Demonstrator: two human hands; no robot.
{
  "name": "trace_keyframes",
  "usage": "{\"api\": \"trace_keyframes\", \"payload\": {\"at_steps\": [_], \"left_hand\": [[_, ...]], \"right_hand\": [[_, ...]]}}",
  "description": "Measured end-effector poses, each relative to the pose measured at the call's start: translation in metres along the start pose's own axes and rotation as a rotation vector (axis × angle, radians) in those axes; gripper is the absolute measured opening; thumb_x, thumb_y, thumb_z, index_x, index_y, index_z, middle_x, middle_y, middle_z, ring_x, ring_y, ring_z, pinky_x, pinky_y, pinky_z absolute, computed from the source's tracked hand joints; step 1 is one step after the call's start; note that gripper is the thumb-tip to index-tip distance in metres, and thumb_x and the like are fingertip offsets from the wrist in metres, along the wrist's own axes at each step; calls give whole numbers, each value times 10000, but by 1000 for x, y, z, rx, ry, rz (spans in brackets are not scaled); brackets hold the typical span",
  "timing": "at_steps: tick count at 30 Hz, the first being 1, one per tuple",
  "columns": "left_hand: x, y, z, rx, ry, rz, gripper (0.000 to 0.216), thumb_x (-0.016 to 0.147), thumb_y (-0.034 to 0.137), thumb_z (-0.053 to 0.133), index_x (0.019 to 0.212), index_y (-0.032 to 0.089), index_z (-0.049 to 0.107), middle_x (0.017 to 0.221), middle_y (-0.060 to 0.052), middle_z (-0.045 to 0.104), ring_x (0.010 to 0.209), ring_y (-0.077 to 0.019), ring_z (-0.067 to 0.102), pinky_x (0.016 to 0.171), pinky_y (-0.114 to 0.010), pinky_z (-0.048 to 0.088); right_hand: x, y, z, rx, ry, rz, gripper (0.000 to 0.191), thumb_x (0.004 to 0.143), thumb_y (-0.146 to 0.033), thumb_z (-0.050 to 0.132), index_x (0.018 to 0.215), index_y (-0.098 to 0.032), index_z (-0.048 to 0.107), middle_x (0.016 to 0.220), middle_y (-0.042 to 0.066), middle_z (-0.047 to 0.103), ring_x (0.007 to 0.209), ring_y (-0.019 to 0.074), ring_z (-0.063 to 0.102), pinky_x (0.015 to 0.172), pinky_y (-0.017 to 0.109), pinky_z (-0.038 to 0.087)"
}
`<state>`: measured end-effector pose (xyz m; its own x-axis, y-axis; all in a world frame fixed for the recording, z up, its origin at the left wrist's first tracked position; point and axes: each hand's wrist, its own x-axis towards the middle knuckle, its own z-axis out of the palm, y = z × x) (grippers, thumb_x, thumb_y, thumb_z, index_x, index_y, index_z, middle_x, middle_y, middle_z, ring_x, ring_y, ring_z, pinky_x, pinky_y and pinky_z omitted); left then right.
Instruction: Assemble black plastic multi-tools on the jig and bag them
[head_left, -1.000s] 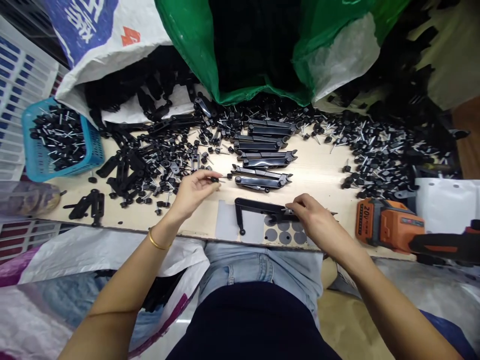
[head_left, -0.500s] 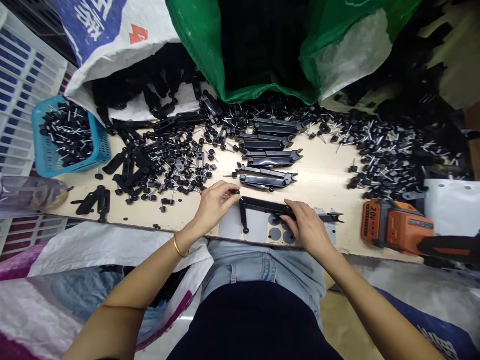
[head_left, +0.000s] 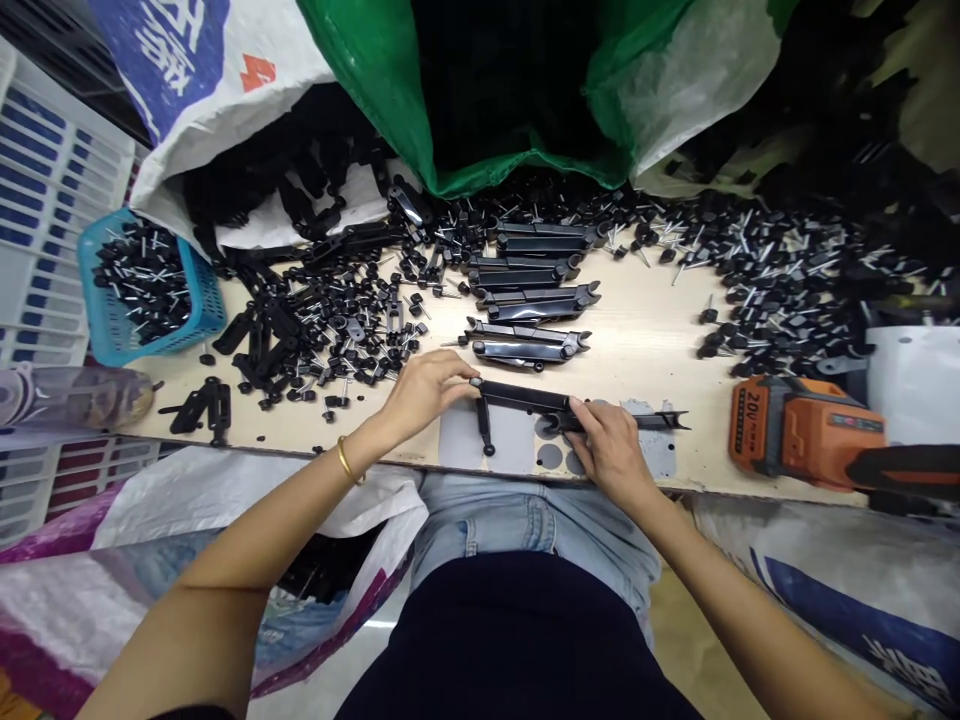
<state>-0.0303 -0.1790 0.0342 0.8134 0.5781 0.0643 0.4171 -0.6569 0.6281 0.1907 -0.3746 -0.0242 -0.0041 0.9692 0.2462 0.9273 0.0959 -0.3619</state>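
A long black plastic arm [head_left: 525,400] lies across grey patches at the near edge of the wooden bench [head_left: 645,340], a short leg hanging down from its left end. My left hand [head_left: 426,388] pinches its fingers together at that left end; what they hold is too small to make out. My right hand [head_left: 611,448] grips the arm near its middle and presses it to the bench. Just beyond lie several finished black arms [head_left: 529,345] in a row.
Loose black-headed screws and small black parts [head_left: 337,330] cover the bench left and right [head_left: 787,290]. A blue basket [head_left: 146,290] of screws stands far left. An orange cordless driver [head_left: 806,435] lies at the right. White and green sacks [head_left: 390,90] stand behind.
My left hand came from the screw pile to the left end of the black arm. My right hand slid along the arm toward its middle.
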Motion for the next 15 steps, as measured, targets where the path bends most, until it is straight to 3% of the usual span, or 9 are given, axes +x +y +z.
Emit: {"api": "trace_keyframes", "payload": {"at_steps": [9,15], "left_hand": [[1,4,7,277,-95,-48,62,818,233,650,860,197,677,826,-37,674,820,-188,614,681,-275,466],[13,7,4,309,-213,-74,16,786,205,663,802,208,662,822,-21,685,817,-192,624,669,-266,454]], "right_hand": [[-1,-4,8,-62,17,22,718,869,-148,462,1487,-234,106,1063,113,595,976,260,504,877,434,370],[-4,2,12,-70,-11,2,722,872,-135,450,1490,-253,96,1051,102,602,975,253,515,872,429,354]]}}
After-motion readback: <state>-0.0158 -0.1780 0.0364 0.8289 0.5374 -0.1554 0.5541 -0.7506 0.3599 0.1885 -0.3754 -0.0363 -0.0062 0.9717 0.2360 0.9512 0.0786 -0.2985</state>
